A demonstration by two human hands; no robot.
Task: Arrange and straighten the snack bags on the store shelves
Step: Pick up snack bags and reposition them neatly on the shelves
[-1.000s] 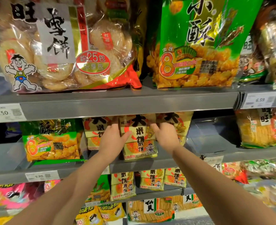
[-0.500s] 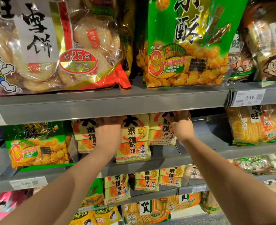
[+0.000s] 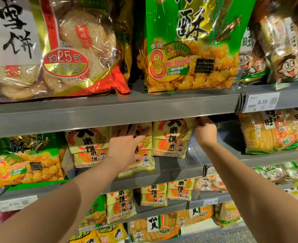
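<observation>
Fingers (image 3: 133,131) of the left hand (image 3: 125,148) are shown spread and laid flat against the face of the middle yellow bag (image 3: 144,165). Those of the right hand (image 3: 205,132) are curled at the top corner of the right yellow bag (image 3: 171,141), apparently pinching its upper seam just under the upper shelf (image 3: 109,113); the exact contact is partly hidden by the shelf lip. Three yellow bags are seen standing side by side on the middle shelf (image 3: 169,174). The left yellow bag (image 3: 88,148) and the right one are set further back, and the middle one sits forward with its lower edge close to the front rim. The step in hand is judged to be the squaring of this row. If the middle bag is pressed high on its face, it may be tipped, or its base slid forward off the rim. If the right bag is pulled by one corner only, it may be twisted out of line or toppled sideways. The green bag (image 3: 25,163) at the left is not touched.
</observation>
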